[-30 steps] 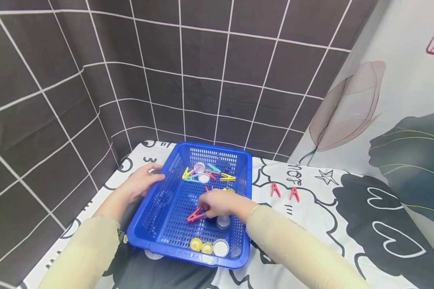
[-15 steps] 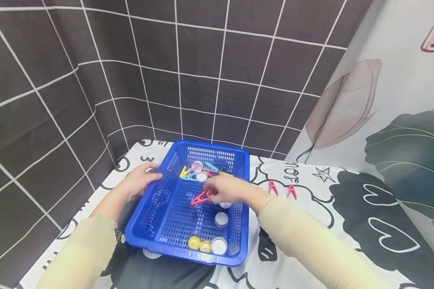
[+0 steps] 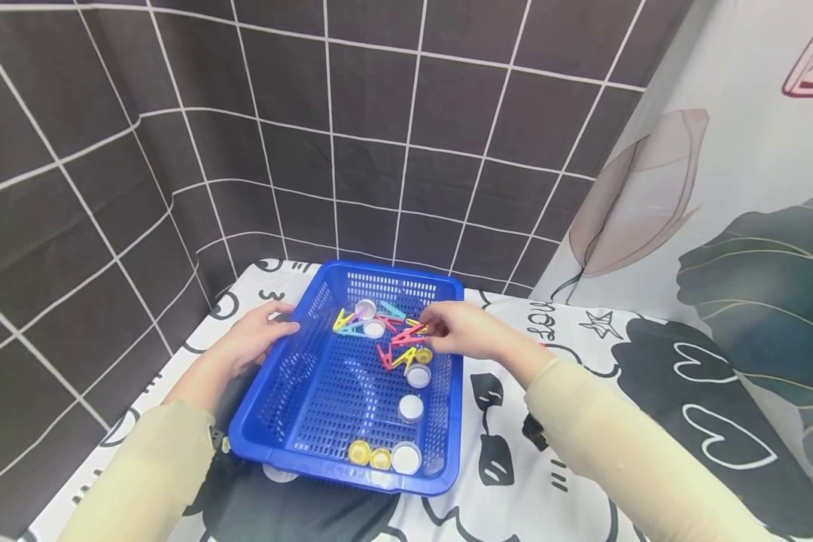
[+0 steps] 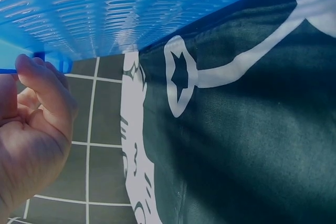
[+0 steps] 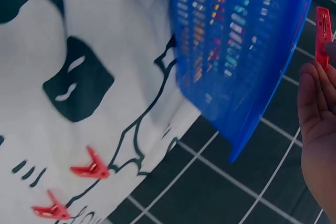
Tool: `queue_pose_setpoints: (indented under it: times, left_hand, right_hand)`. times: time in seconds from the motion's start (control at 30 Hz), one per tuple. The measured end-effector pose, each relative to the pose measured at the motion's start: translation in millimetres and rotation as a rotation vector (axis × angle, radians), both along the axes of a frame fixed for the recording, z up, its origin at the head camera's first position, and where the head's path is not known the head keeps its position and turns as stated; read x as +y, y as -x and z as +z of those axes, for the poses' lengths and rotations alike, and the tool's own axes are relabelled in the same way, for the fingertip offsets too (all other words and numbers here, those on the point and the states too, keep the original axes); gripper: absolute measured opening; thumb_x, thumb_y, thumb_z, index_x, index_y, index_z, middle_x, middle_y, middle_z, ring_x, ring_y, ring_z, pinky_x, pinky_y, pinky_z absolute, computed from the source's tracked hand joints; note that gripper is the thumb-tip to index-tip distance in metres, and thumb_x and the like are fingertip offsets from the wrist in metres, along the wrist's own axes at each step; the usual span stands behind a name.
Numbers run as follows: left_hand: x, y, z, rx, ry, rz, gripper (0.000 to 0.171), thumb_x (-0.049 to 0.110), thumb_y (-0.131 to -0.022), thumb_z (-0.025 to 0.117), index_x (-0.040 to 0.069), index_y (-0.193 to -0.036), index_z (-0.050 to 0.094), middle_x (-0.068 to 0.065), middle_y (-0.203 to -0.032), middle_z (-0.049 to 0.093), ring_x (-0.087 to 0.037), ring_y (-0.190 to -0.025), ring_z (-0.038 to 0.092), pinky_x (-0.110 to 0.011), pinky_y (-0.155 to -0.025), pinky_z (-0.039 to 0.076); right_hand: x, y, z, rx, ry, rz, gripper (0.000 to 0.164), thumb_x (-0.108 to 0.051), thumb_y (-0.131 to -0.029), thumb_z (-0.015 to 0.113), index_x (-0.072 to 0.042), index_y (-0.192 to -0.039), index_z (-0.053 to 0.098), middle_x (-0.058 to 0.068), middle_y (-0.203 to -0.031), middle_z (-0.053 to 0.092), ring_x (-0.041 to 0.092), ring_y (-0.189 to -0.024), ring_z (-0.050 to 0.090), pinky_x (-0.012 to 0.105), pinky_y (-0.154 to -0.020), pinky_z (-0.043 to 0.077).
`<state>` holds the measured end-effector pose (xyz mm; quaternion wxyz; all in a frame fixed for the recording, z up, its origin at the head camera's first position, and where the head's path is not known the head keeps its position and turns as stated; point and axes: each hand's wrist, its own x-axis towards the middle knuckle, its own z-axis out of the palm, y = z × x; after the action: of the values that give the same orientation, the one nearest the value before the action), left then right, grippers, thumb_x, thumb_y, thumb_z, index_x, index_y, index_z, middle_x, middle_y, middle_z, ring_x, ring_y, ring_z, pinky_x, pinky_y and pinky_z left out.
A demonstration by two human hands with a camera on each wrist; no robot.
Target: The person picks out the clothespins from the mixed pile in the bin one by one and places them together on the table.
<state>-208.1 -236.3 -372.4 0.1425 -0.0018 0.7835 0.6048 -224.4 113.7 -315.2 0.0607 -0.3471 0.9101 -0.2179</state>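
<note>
A blue perforated plastic basket [image 3: 264,455] sits on the patterned cloth. My left hand [image 3: 260,335] grips its left rim, and in the left wrist view the fingers [image 4: 47,85] curl at the basket's edge. Above the right part of the basket, my right hand [image 3: 466,329] pinches a red clothespin [image 3: 409,336]; the right wrist view shows this pin raised beyond the rim. Below it in the basket lie a red clothespin [image 3: 385,357], a yellow clothespin [image 3: 404,360] and a yellow cap [image 3: 423,355].
White lids [image 3: 410,409] line the basket's right side, with yellow caps [image 3: 360,452] at the near end. Several clothespins and lids cluster at the far end. Two red clothespins [image 5: 92,166] lie on the cloth [image 3: 528,391] to the right. A dark grid-patterned curtain [image 3: 379,150] hangs behind.
My right hand has lifted the red clothespin from the basket's middle and carried it away from me and to the right. My left hand stays on the rim.
</note>
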Motion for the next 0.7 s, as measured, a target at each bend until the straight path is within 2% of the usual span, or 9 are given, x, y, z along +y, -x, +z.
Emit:
queue_pose_setpoints:
  times: [0.2,0.37,0.7]
  left_hand:
    - [1,0.2,2.0,-0.013,0.004,-0.001,0.054,0.018,-0.094,0.054,0.006,-0.141,0.03,-0.025,-0.113,0.058,-0.026,-0.078,0.067,-0.046,-0.065,0.057]
    - [0,0.3,1.0,-0.01,0.004,-0.002,0.054,0.018,-0.094,0.054,0.006,-0.141,0.03,-0.026,-0.113,0.058,-0.027,-0.077,0.067,-0.046,-0.064,0.057]
    - [1,-0.3,1.8,-0.014,0.006,0.001,0.054,0.018,-0.094,0.054,0.006,-0.141,0.03,-0.024,-0.11,0.06,-0.027,-0.077,0.067,-0.046,-0.065,0.057]
  right_hand:
    - [26,4.1,0.0,0.009,0.07,-0.085,0.027,-0.014,-0.081,0.067,-0.002,-0.105,0.062,0.0,-0.085,0.063,0.013,-0.076,0.059,0.027,-0.07,0.052]
    - [51,9.3,-2.6,0.017,0.097,-0.203,0.027,-0.015,-0.082,0.068,-0.002,-0.106,0.061,0.001,-0.084,0.061,0.015,-0.075,0.057,0.029,-0.067,0.052]
    - [102,16.1,-11.6,0.061,0.136,-0.331,0.029,-0.013,-0.084,0.065,-0.001,-0.11,0.059,0.005,-0.089,0.062,0.02,-0.083,0.059,0.036,-0.076,0.049]
